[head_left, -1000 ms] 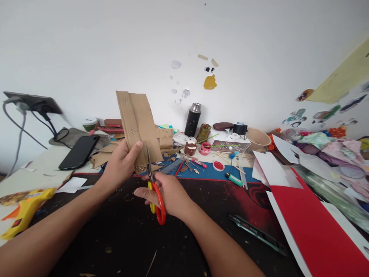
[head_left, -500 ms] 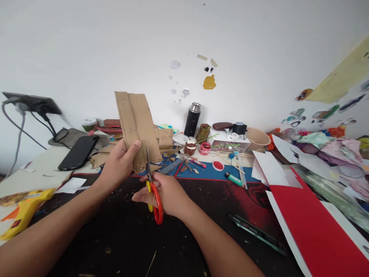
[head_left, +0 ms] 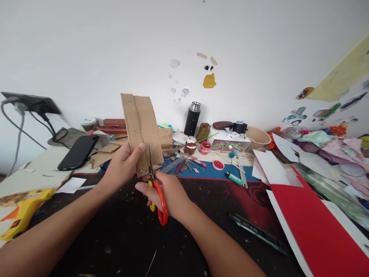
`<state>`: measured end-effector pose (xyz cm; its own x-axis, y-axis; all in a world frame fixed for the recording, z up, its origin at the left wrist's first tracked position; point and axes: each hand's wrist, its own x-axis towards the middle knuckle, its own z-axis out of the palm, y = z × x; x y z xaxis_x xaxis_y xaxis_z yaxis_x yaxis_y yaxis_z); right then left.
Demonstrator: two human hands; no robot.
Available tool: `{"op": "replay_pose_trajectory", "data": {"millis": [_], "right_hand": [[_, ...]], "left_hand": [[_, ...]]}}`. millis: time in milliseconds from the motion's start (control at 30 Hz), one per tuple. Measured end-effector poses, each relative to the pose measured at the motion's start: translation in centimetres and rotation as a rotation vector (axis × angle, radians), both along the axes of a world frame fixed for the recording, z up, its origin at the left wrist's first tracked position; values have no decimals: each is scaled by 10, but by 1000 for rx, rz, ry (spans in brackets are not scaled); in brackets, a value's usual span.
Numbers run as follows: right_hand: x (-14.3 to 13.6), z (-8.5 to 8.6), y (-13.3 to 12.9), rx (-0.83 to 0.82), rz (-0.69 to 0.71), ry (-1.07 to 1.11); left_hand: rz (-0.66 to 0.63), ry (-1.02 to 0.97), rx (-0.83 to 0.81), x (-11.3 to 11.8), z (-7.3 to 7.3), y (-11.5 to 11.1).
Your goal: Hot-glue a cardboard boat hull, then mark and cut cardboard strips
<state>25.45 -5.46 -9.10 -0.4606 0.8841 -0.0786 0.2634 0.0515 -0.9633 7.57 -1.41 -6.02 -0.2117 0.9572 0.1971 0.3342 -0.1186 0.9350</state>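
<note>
My left hand [head_left: 123,163] grips a piece of brown corrugated cardboard [head_left: 148,123] by its lower left side, thumb on the near face. The cardboard stands nearly upright, with a vertical crease and small marks on its left strip. In my right hand [head_left: 170,192] is a pair of scissors [head_left: 162,204] with red and yellow handles. Their blades point up and lie against the lower part of the cardboard, one blade showing in front of it. The fingers of my right hand are partly hidden behind the handles.
A yellow glue gun [head_left: 27,213] and a black phone [head_left: 78,152] lie at left. A utility knife [head_left: 258,233] rests on the dark mat [head_left: 121,238]. Behind are a black thermos [head_left: 192,120], paint jars [head_left: 205,147] and a green lighter [head_left: 234,178]. Red card [head_left: 314,227] lies at right.
Both hands, the cardboard and the scissors have shifted slightly to the right. The blades still lie at the cardboard's lower part.
</note>
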Motion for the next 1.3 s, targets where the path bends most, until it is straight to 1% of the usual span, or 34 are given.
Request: {"op": "replay_pose_trajectory", "data": {"millis": [67,167,233,367,467,533,633,733,867,1067,1300], "right_hand": [[0,3,0,67,-24,-68],[0,9,0,216,-71,-181],[1,12,0,257,-79,-216],[2,12,-1,184,-72,-194],[3,12,-1,112,-63,-136],[3,12,-1,93,-59,-119],[2,13,-1,95,-65,-135],[1,13,-1,98,-73,-156],[0,9,-2,108,-82,-163],[-1,8,-2,133,-93,-168],[-3,6,0,185,-134,-218]], "left_hand": [[4,-22,-12,1,1,0],[-26,-104,-41,3,2,0],[-43,-139,-44,3,1,1],[-24,-147,7,3,-3,2],[-25,-167,-11,4,-5,2],[-24,-166,-18,4,-5,1],[-16,-139,0,4,-5,1],[-8,-137,12,3,-10,3],[-30,-146,9,2,-15,5],[-21,-173,-4,5,-11,3],[-16,-128,5,6,-10,1]]}}
